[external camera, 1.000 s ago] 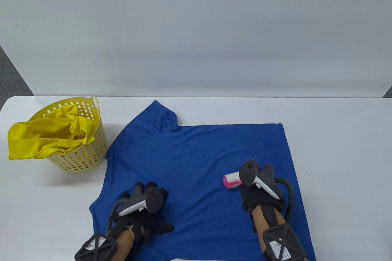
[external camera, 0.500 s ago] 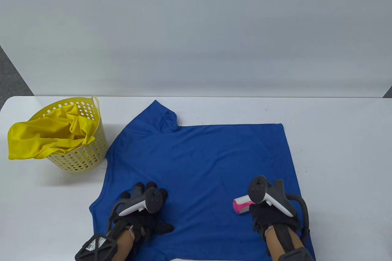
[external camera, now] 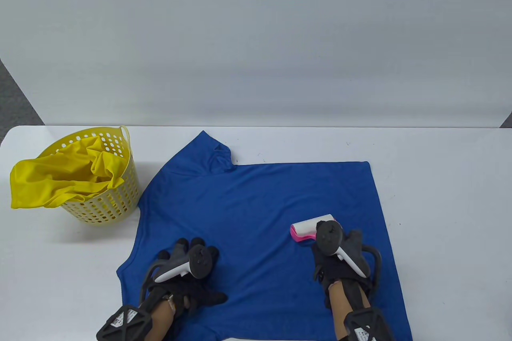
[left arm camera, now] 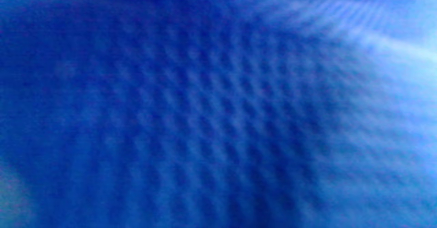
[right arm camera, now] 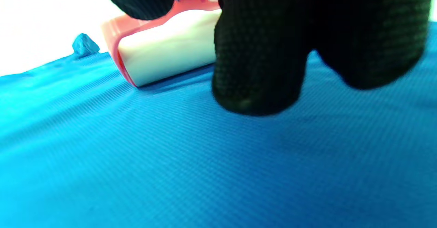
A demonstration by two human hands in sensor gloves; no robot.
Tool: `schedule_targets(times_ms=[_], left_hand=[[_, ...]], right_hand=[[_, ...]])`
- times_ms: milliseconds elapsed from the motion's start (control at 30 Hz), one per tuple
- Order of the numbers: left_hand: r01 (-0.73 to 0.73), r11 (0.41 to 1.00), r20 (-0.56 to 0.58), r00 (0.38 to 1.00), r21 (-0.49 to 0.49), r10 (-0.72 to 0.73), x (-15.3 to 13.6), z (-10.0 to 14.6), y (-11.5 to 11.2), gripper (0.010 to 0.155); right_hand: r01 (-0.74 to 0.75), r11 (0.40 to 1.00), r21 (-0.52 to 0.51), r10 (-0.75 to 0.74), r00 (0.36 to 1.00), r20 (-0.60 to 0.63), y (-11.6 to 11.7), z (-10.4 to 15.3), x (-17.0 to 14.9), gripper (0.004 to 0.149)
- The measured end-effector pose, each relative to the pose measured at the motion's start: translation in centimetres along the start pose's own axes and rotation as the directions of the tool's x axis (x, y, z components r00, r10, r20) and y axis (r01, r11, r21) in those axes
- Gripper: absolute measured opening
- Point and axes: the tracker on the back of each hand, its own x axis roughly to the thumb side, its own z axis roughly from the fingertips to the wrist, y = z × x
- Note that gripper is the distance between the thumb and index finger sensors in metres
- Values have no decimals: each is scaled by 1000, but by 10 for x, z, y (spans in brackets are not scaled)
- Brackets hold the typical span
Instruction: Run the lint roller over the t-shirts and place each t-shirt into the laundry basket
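Lint roller (external camera: 310, 228): white drum in pink frame, lying on the blue t-shirt (external camera: 256, 213), toward its hem side. Handle hidden under the right hand (external camera: 334, 263) and its tracker. Right wrist view: drum (right arm camera: 167, 59) touches the cloth, just beyond the black gloved fingers (right arm camera: 259, 54), which curl round the handle; the grip itself is cut off at the top edge.

Left hand (external camera: 188, 277): fingers spread, pressing flat on the shirt, well apart from the roller, near the sleeve opening. Left wrist view: blurred blue weave only, no fingers discernible.

Shirt lies flat on the white surface (external camera: 440, 181). Beside its collar end stands the yellow laundry basket (external camera: 116, 201), a yellow t-shirt (external camera: 48, 185) draped over its rim.
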Motion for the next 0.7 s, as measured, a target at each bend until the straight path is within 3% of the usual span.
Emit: schedule_targets(times_ms=[33, 100, 167, 233, 300, 400, 700], left_hand=[[0, 1000, 1, 1000, 0, 0, 0, 0, 0, 111], [0, 1000, 1, 1000, 1, 0, 0, 0, 0, 111], [0, 1000, 1, 1000, 1, 0, 0, 0, 0, 111], [0, 1000, 1, 1000, 1, 0, 0, 0, 0, 111], [-1, 1000, 1, 1000, 1, 1, 0, 0, 0, 111], [-1, 1000, 6, 1000, -1, 1, 0, -1, 1, 111], [0, 1000, 2, 1000, 4, 0, -1, 0, 1, 110]], right_hand=[[32, 999, 5, -32, 999, 17, -6, 0, -5, 56], [40, 996, -83, -41, 999, -11, -29, 7, -23, 56], [45, 950, -310, -63, 997, -46, -49, 18, -49, 56], [82, 905, -418, -142, 983, -116, -58, 25, -77, 56], [153, 903, -402, -259, 940, -224, -58, 31, -111, 57], [169, 895, -412, -310, 901, -304, -51, 34, -139, 57], [29, 929, -370, -215, 854, -473, -33, 31, -170, 57]])
